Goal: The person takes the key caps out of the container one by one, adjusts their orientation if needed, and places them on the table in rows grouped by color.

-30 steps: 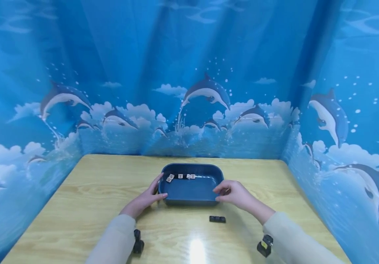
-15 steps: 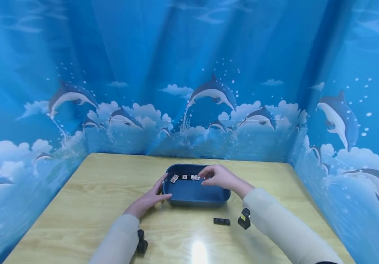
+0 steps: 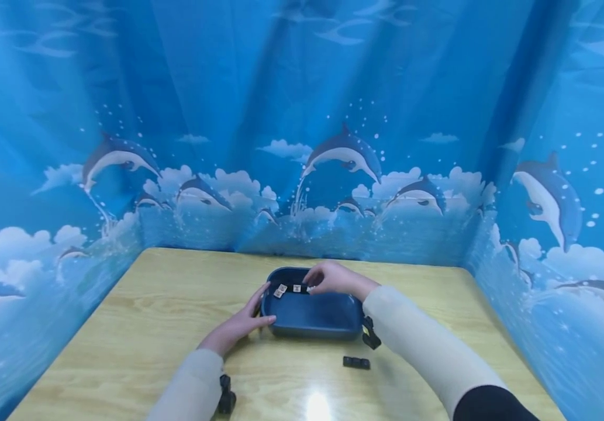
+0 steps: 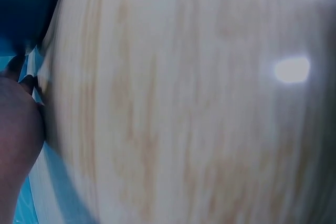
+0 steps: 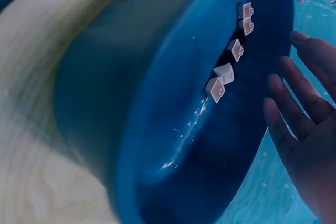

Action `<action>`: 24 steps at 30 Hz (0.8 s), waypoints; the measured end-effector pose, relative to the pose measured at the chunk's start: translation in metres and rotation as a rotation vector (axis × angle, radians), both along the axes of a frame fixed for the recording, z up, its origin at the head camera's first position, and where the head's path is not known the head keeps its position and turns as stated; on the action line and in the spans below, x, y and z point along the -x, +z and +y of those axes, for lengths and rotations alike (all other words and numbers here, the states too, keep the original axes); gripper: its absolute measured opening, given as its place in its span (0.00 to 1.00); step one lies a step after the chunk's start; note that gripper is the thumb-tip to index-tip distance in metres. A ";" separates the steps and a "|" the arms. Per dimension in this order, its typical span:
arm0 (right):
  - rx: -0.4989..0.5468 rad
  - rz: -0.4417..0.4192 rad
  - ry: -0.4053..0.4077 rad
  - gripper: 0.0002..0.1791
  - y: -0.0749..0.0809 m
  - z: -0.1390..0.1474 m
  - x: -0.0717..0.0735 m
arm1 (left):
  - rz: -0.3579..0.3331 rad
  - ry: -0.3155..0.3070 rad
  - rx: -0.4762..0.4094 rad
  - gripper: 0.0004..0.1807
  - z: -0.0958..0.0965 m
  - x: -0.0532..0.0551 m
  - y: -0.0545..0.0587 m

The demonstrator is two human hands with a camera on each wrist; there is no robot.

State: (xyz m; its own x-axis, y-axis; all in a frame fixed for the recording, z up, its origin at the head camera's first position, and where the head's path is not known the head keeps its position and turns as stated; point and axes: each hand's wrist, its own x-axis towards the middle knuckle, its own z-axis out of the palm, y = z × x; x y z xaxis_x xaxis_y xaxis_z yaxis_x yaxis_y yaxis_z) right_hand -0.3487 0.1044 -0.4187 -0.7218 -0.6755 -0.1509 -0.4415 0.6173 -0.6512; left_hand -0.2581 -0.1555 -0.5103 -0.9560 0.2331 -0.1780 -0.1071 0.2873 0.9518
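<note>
A deep blue oblong dish (image 3: 312, 318) stands on the wooden table. Against its far inner wall lie several small white pieces with printed faces (image 5: 237, 50) and dark bases. My left hand (image 3: 238, 324) rests round the dish's left end, thumb at the front corner and straight fingers along the side; in the left wrist view only part of this hand (image 4: 16, 124) shows. Over the far side of the dish is my right hand (image 3: 333, 278), fingers relaxed and slightly bent close to the white pieces. Nothing shows between the fingers in the right wrist view.
A short black strip of three joined blocks (image 3: 356, 362) lies on the table (image 3: 175, 304) in front of the dish. Blue dolphin-print curtains (image 3: 302, 228) enclose the table's back and sides. A light glare sits near the front.
From the dish's right end, my right hand has moved left and away, over the far wall by the white pieces. My left hand has stayed at the dish's left end.
</note>
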 end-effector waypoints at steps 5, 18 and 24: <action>-0.079 0.016 0.092 0.17 -0.004 -0.007 0.011 | -0.005 0.013 -0.005 0.49 0.000 -0.002 0.001; -0.388 0.120 0.195 0.22 -0.016 -0.026 0.014 | -0.014 0.001 -0.058 0.48 0.000 -0.004 -0.001; -0.408 0.127 0.210 0.21 -0.019 -0.027 0.018 | -0.037 0.014 -0.023 0.49 0.000 -0.003 0.003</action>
